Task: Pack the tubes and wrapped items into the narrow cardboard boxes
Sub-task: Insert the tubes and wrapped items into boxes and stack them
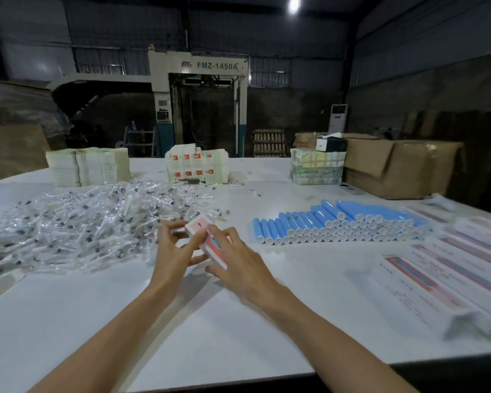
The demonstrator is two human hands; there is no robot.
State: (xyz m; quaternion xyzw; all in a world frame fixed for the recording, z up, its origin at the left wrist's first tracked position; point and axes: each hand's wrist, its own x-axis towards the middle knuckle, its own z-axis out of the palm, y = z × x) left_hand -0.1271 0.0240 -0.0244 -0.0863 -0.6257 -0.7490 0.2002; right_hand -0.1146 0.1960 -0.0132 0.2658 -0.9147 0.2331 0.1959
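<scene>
The hall is dim, lit mainly by one round white ceiling lamp (pixel 294 3) at upper right that blooms into glare; the broad white tabletop (pixel 238 321) catches its light evenly and bears soft grey shadows. The wide lens bows the table's edges, and the long pink-and-white printed cartons (pixel 451 265) at right smear into blur.

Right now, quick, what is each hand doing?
Left hand: fingers curled, holding the narrow box.
Right hand: holding the same box.
</scene>
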